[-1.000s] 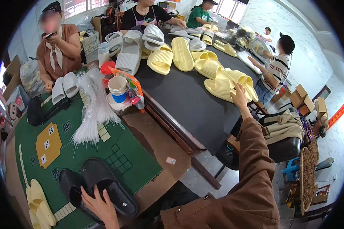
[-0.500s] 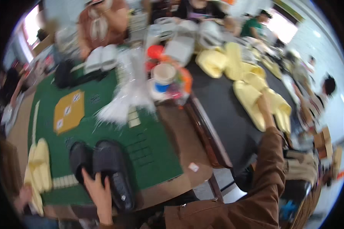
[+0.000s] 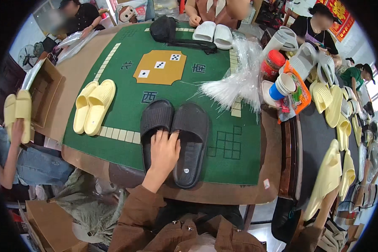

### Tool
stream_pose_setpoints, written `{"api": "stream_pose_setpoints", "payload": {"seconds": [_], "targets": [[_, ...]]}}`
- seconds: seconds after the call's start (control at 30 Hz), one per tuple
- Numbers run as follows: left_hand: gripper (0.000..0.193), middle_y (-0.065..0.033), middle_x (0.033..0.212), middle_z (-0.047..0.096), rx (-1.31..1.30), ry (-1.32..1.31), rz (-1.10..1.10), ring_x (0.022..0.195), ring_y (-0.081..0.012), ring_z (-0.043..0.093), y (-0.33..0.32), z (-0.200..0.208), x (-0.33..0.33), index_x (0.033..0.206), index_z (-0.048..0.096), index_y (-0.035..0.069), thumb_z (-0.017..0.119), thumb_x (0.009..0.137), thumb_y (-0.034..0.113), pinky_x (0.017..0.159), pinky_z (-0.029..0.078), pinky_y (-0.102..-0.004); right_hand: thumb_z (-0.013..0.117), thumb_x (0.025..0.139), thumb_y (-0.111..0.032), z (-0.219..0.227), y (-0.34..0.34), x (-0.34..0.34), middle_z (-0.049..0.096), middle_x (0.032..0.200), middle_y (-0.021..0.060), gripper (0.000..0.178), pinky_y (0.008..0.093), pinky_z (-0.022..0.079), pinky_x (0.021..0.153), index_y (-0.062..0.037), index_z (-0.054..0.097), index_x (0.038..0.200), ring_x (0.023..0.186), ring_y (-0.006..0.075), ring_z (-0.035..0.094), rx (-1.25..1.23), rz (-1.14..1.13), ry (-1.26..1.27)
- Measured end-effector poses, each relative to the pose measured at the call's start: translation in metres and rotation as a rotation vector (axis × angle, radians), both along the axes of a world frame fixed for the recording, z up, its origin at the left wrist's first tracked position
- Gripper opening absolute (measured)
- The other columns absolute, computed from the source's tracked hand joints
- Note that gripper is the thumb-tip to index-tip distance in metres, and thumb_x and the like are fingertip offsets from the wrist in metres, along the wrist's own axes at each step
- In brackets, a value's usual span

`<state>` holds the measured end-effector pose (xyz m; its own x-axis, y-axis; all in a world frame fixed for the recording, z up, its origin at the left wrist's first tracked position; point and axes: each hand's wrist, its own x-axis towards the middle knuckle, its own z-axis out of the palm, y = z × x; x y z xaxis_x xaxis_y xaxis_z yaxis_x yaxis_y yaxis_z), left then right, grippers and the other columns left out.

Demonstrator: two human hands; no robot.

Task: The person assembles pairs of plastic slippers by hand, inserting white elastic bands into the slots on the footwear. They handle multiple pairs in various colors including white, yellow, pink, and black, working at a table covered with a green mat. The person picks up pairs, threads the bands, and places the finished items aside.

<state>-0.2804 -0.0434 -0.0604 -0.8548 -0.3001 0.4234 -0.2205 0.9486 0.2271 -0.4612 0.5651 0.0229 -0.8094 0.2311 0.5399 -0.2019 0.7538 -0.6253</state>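
Observation:
A pair of black slide slippers [image 3: 191, 122] lies side by side on the green mat, toes pointing away from me. My left hand [image 3: 161, 153] is closed on them where their inner sides meet, its fingertips tucked into the foot openings. Off to the right, my right hand [image 3: 328, 202] grips a pair of pale yellow slippers [image 3: 323, 180], tilted steeply beside the dark table. Its fingers are mostly hidden by the slippers. Another yellow pair [image 3: 98, 107] sits on the mat at the left.
Clear plastic strips or bags [image 3: 233, 84], a cup [image 3: 282, 87], a red-lidded jar [image 3: 273, 63] and an orange tray [image 3: 300, 98] stand right of the mat. More slippers cover the dark side table [image 3: 308, 138]. A person's hand [image 3: 17, 131] holds yellow slippers at far left.
The view has swung left, so the mat sits further right in the picture. My right hand has brought the yellow slippers nearer, up off the dark table. My left hand stays at the black slippers.

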Motion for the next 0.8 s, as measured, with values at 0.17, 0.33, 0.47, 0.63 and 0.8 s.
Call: {"api": "stream_pose_setpoints", "payload": {"seconds": [0.17, 0.33, 0.47, 0.63, 0.8], "targets": [[0.028, -0.0185, 0.103, 0.059, -0.011, 0.025, -0.037, 0.102, -0.0335, 0.055, 0.012, 0.002, 0.020, 0.106, 0.064, 0.001, 0.066, 0.079, 0.009, 0.090, 0.043, -0.0454, 0.057, 0.088, -0.008, 0.007, -0.192, 0.108, 0.057, 0.115, 0.0226, 0.032, 0.0434, 0.048, 0.086, 0.0047, 0.056, 0.118, 0.108, 0.0348, 0.057, -0.144, 0.407, -0.405], [0.025, -0.0188, 0.099, 0.056, 0.032, -0.040, -0.014, 0.103, -0.0374, 0.052, 0.007, 0.007, 0.062, 0.105, 0.061, 0.000, 0.063, 0.079, 0.003, 0.094, 0.041, -0.0480, 0.056, 0.089, -0.005, -0.047, -0.316, 0.117, 0.055, 0.117, 0.0228, 0.031, 0.0423, 0.048, 0.087, 0.0053, 0.055, 0.118, 0.112, 0.0335, 0.055, -0.002, 0.656, -0.643], [0.022, -0.0256, 0.110, 0.052, 0.117, -0.084, 0.059, 0.113, -0.0448, 0.047, -0.006, 0.005, 0.092, 0.111, 0.057, -0.002, 0.056, 0.090, 0.004, 0.100, 0.036, -0.0542, 0.063, 0.090, -0.011, -0.043, -0.369, 0.123, 0.052, 0.119, 0.0245, 0.042, 0.0381, 0.052, 0.088, 0.0104, 0.051, 0.124, 0.113, 0.0359, 0.055, -0.014, 0.638, -0.539], [0.025, -0.0291, 0.118, 0.046, 0.221, -0.097, 0.099, 0.115, -0.0478, 0.043, 0.009, -0.006, 0.103, 0.113, 0.055, -0.006, 0.056, 0.089, 0.000, 0.101, 0.034, -0.0571, 0.068, 0.086, -0.007, -0.019, -0.341, 0.129, 0.062, 0.116, 0.0201, 0.032, 0.0318, 0.054, 0.079, 0.0006, 0.062, 0.117, 0.095, 0.0319, 0.065, 0.208, 0.745, -0.314], [0.032, -0.0311, 0.118, 0.042, 0.250, -0.052, 0.050, 0.112, -0.0502, 0.042, 0.041, -0.007, 0.086, 0.122, 0.049, -0.007, 0.055, 0.092, 0.001, 0.098, 0.034, -0.0559, 0.062, 0.088, -0.002, 0.002, -0.352, 0.056, 0.069, 0.098, 0.0151, 0.017, 0.0343, 0.052, 0.074, 0.0001, 0.069, 0.104, 0.086, 0.0247, 0.067, 0.162, 0.819, -0.371]]}}
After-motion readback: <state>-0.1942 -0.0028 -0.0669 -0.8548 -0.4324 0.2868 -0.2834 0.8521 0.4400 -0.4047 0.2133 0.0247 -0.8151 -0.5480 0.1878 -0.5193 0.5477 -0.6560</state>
